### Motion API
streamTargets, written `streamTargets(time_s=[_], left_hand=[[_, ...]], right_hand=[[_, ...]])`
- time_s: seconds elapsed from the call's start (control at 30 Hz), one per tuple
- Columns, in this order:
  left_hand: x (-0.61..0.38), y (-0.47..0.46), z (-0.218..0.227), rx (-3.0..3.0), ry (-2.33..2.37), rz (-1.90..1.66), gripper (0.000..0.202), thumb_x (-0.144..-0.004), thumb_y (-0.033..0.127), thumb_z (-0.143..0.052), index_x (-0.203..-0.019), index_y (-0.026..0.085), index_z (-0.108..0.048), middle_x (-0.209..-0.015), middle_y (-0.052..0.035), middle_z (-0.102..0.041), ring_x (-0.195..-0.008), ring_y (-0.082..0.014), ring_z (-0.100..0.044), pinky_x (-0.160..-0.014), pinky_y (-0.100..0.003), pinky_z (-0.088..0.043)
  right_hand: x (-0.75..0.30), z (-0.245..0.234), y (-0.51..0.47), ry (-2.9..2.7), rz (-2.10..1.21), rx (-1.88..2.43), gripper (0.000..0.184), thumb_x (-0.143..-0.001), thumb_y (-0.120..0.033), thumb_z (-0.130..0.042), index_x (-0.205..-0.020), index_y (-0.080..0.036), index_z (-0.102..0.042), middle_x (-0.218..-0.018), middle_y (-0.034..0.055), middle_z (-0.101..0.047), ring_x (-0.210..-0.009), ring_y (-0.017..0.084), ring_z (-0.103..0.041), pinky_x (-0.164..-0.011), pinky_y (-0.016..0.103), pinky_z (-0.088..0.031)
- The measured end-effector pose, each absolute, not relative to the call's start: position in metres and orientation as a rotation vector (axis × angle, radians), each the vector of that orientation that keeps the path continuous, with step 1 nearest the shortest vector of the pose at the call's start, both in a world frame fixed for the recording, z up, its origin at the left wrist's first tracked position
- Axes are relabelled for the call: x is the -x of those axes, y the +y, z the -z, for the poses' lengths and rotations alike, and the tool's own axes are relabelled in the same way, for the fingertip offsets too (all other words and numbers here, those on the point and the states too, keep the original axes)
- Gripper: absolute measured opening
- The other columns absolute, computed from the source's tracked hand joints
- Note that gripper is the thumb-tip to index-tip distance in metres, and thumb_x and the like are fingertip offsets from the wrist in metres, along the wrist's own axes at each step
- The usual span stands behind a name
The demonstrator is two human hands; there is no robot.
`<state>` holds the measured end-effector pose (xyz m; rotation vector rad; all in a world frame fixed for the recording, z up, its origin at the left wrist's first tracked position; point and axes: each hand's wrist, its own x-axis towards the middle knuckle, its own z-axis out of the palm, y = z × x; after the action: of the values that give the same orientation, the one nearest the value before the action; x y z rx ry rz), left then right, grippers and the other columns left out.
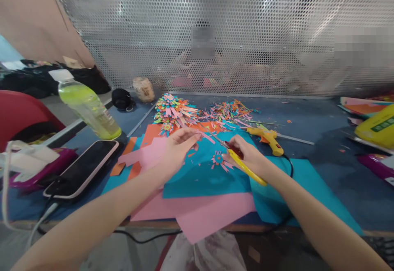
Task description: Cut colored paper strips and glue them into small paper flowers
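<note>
My left hand point(178, 148) pinches a thin pink paper strip point(207, 136) between its fingertips, above the teal paper sheet point(212, 176). My right hand point(249, 156) grips yellow-handled scissors point(243, 165), whose blades point left toward the strip. A small cut paper flower point(219, 160) in pink and blue lies on the teal sheet between the two hands. Pink paper sheets point(203, 215) lie beneath, hanging over the table's front edge.
A pile of coloured paper flowers and scraps point(197, 113) lies behind the hands. A yellow glue gun point(267, 137) rests to the right. At left are a phone point(83, 166), a green drink bottle point(88, 105) and a red chair point(21, 113). A perforated metal screen point(234, 33) closes the back.
</note>
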<state>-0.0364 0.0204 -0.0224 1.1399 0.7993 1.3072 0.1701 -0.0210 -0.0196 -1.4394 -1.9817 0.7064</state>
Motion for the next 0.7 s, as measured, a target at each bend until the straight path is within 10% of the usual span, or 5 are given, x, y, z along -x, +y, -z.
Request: streamTargets(time_s=[0.7], left_hand=[[0.0386,0.0186,0.0232,-1.247,0.714,-1.29,0.03,-0.066,0.022,-0.066,-0.09,0.021,-0.048,-0.062,0.0055,-0.058,-0.044,-0.0064,-0.049,-0.039,-0.018,-0.036]], right_hand=[[-0.1706,0.0178,-0.0215,-2.03,-0.721,1.477,0.031,-0.071,-0.044,-0.058,-0.077,-0.021,-0.039,-0.062,-0.0047,-0.041,-0.054,0.009,-0.035,-0.046,0.021,-0.028]])
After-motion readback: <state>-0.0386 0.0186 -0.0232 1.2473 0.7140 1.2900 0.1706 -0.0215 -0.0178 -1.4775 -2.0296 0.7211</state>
